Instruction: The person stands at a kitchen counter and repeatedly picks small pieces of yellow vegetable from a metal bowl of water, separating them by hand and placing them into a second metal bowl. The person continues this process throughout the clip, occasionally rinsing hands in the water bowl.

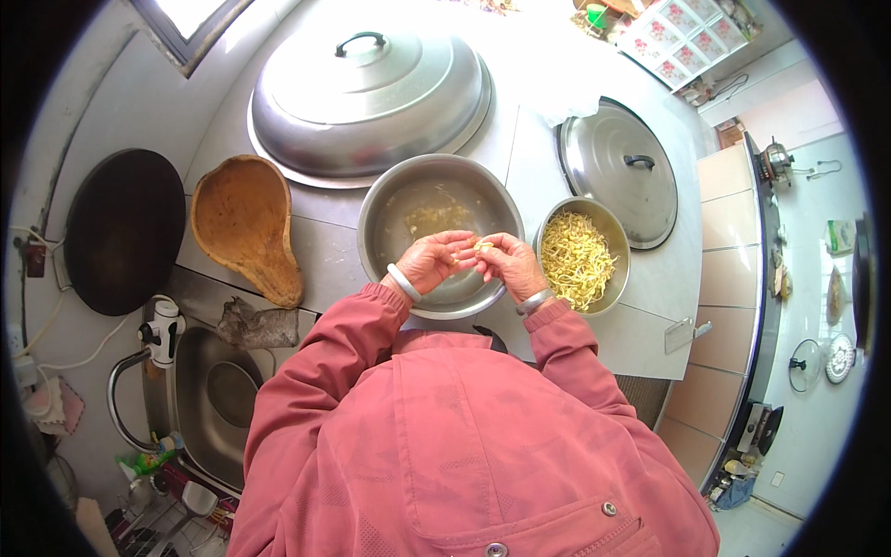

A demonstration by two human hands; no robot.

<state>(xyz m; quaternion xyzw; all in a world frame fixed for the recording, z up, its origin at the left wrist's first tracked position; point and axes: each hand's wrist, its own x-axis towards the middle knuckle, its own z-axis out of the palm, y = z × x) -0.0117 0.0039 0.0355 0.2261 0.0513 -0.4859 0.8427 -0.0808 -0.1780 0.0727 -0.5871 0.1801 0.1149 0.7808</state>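
A wide steel basin (511, 202) holds shallow water with yellowish bits and sprout pieces at its bottom. Over its near right side, my left hand (437, 259) and my right hand (509, 263) meet at the fingertips. Between them are a few small yellow pieces, apparently bean sprouts; my right thumb and fingers pinch one. The fingers of my left hand are curled, with a small yellow bit at the tips. Just right of my right hand stands a smaller steel bowl (624, 285) full of yellow bean sprouts (576, 261).
A large domed steel lid (362, 104) lies behind the basin, and a round lid (619, 174) behind the bowl. A gourd scoop (243, 216) sits left, above the steel sink (202, 418) and faucet (125, 390). A cleaver (679, 335) lies at the right counter edge.
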